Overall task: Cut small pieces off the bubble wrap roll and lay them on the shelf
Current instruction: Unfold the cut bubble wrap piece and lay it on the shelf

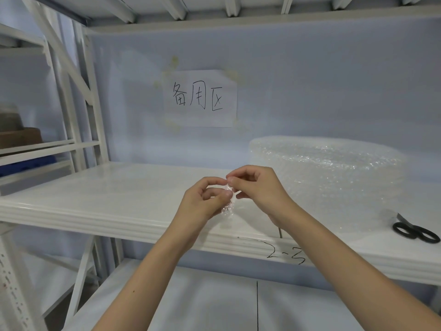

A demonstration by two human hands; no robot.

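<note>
A small clear piece of bubble wrap (228, 204) hangs between both hands above the front of the white shelf (124, 197). My left hand (202, 199) pinches its lower part and my right hand (257, 187) pinches its top edge. The big bubble wrap roll (334, 177) stands upright on the shelf just right of my hands. Black-handled scissors (415, 231) lie on the shelf at the far right, beside the roll.
A paper sign with handwritten characters (200, 99) is taped to the back wall. White rack uprights (90, 96) stand at the left, with a neighbouring rack holding a brown box (19, 137). A lower shelf (214, 304) lies beneath my arms.
</note>
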